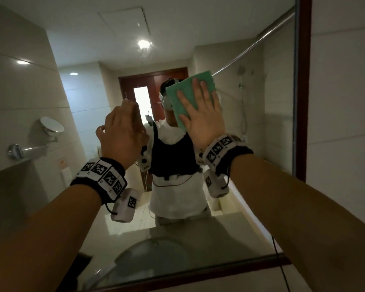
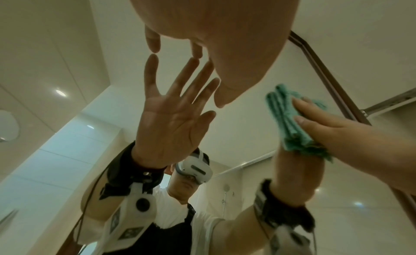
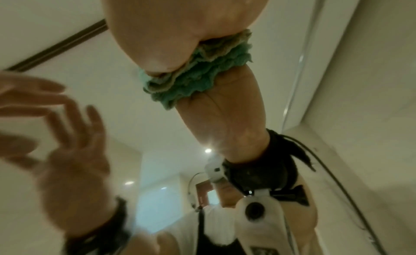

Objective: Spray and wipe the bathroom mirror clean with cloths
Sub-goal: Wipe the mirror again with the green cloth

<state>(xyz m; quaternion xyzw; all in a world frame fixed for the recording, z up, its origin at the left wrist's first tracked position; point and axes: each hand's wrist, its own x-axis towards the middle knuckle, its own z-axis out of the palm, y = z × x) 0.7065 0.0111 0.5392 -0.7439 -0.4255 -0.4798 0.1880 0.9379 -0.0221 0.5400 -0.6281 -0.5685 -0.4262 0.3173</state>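
Observation:
The bathroom mirror fills the head view and reflects the person and the room. My right hand lies flat with straight fingers on a folded green cloth, pressing it against the glass at upper centre. The right wrist view shows the cloth bunched between my palm and its reflection. My left hand is raised to the left of the cloth and holds nothing. In the left wrist view its fingertips meet their reflection on the glass, fingers straight and spread. No spray bottle is in view.
A dark wooden frame borders the mirror on the right and along the bottom. White wall tiles lie beyond it. A round chrome mirror and a bar sit at the left. A basin shows low in the glass.

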